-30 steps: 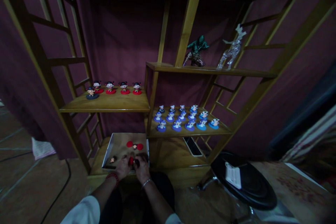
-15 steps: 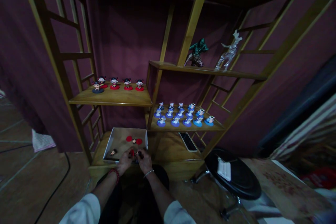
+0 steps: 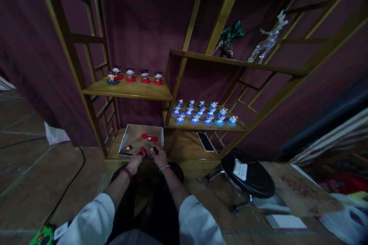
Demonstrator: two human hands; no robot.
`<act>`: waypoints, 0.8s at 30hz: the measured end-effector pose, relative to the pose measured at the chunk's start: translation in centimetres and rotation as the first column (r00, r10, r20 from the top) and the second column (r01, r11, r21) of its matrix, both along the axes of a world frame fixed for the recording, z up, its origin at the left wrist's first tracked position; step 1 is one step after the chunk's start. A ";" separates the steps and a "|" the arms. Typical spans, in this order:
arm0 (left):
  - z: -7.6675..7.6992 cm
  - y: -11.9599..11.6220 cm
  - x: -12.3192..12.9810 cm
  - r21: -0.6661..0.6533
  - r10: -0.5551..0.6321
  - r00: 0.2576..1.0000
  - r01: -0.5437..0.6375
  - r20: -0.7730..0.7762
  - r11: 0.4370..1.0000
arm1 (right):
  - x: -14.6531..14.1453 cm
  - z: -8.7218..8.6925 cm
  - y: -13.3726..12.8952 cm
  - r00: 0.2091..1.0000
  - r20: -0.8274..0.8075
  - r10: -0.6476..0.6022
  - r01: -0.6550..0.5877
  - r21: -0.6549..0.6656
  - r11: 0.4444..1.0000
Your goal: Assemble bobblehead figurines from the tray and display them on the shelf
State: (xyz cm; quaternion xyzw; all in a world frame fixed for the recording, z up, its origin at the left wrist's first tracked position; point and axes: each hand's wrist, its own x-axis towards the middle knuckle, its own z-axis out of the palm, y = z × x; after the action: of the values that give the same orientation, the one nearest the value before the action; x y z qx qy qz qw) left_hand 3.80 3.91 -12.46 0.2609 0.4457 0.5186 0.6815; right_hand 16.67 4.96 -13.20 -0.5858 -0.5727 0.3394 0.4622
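The left hand [image 3: 135, 159] and the right hand [image 3: 159, 156] are meeting at the near edge of a shallow box [image 3: 130, 134], each seemingly pinching part of a small red figurine [image 3: 143, 150]; the dim view is leaving the grip uncertain. Inside the box, loose pieces [image 3: 149, 138] are lying at twelve o'clock and another figure [image 3: 128, 147] at ten. Five red figurines [image 3: 143, 76] are already standing on the upper shelf [image 3: 135, 91] at eleven o'clock, blue ones [image 3: 201, 113] at one, so several are remaining.

Box walls [image 3: 124, 142] and shelf post [image 3: 99, 130] hem in the open top.
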 end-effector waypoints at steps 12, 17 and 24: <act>-0.3 -1.7 -1.6 -0.072 0.032 0.987 -0.021 0.156 0.997 | -1.0 -1.0 0.5 0.997 -0.067 0.043 -0.045 -0.029 0.999; -1.0 -2.9 -2.8 -0.069 -0.043 0.969 0.061 0.245 0.996 | -1.5 -1.3 0.5 0.995 -0.077 0.066 -0.071 -0.060 0.996; -0.8 -3.0 -3.3 -0.067 -0.045 0.948 0.069 0.315 0.995 | -2.0 -1.3 0.6 0.993 -0.092 0.080 -0.087 -0.070 0.994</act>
State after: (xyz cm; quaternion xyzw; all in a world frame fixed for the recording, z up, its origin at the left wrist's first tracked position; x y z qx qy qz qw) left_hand 0.47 0.89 -13.21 0.1617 0.3438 0.5159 0.7678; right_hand 14.63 5.52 -14.46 -0.5623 -0.5627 0.4051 0.4506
